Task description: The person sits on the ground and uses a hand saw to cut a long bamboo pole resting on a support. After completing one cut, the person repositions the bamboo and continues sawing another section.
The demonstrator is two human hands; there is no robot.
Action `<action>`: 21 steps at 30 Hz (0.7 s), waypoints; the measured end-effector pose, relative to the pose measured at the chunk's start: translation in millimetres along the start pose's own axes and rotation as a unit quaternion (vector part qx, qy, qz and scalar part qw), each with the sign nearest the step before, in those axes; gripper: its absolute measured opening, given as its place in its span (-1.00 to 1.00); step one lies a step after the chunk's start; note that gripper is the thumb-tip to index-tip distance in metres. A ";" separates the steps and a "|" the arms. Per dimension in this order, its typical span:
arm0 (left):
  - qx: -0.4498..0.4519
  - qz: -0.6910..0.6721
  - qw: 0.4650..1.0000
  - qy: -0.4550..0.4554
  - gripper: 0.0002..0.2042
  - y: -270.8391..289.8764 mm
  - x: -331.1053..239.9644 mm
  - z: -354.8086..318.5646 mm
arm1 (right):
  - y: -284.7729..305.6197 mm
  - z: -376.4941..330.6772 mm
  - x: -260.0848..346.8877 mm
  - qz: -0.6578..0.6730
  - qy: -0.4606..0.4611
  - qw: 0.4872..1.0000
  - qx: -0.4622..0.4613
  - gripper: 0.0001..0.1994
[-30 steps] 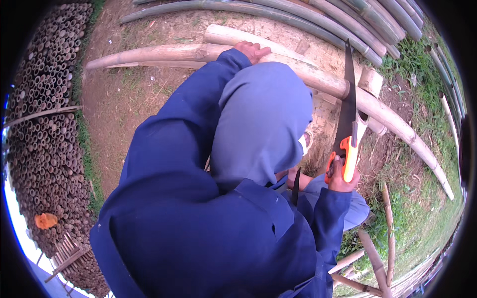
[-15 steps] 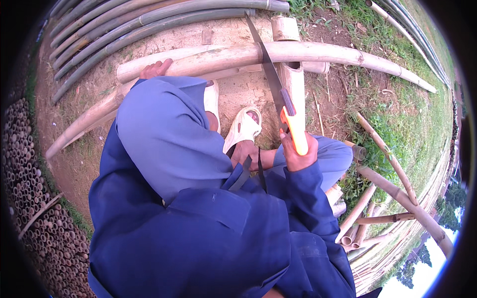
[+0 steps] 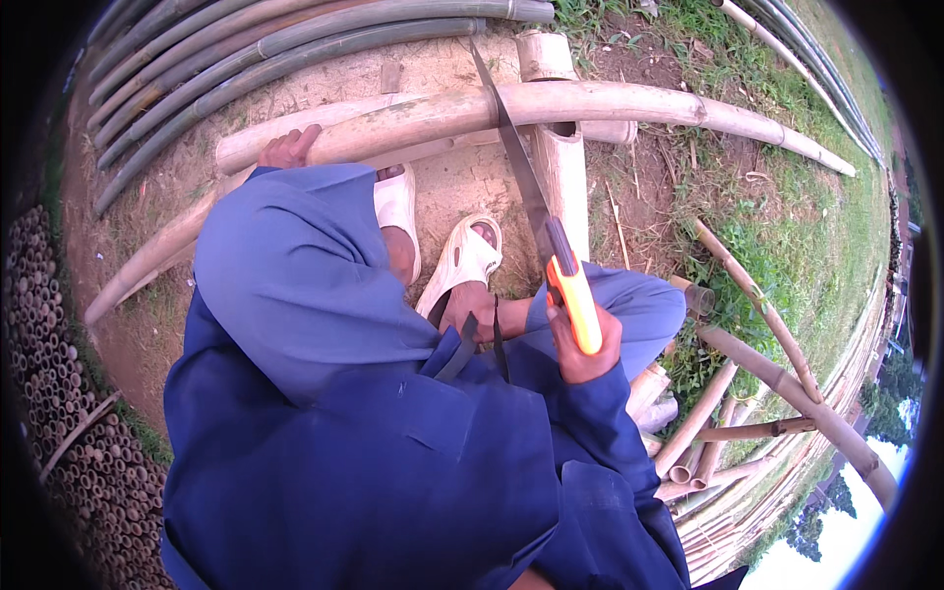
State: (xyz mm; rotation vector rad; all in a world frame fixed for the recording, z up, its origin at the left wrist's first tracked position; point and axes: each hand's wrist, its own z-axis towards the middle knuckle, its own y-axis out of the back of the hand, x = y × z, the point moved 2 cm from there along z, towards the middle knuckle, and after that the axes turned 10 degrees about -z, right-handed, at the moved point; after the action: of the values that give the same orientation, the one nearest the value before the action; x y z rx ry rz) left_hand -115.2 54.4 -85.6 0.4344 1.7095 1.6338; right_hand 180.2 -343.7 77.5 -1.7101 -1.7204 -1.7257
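Note:
My right hand (image 3: 587, 346) is closed round the orange and yellow handle of a hand saw (image 3: 523, 169). The saw's long dark blade slants up and away, lying across a pale bamboo pole (image 3: 610, 102). That pole runs from left to right and rests on a thick upright-looking bamboo support (image 3: 560, 182) near the blade. My left hand (image 3: 288, 147) is wrapped over the pole's left part, beside my blue-clad knee; the knee and sleeve hide some of its fingers. Another bamboo length (image 3: 258, 146) lies just behind the held one.
Several green bamboo poles (image 3: 295, 44) lie at the far left. A stack of cut bamboo ends (image 3: 79, 423) stands at the near left. On the right, bamboo pieces (image 3: 762, 310) lean and cross over grass. My feet in pale sandals (image 3: 460, 258) are on sawdust-covered ground.
My right hand has pulled the saw back toward my body, so its handle sits lower and nearer. My left hand stays on the pole. The whole view has shifted slightly.

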 end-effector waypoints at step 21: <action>-0.008 -0.012 1.000 -0.017 -0.39 -0.6 -1.0 -1.7 | 26.3 -28.1 22.3 0.004 -0.019 1.000 0.008 -0.74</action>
State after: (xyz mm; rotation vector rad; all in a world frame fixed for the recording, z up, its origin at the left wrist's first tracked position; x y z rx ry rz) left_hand -115.6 52.4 -86.0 0.4305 1.6703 1.6134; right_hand 176.8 -361.0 118.3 -1.7525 -1.7350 -1.6812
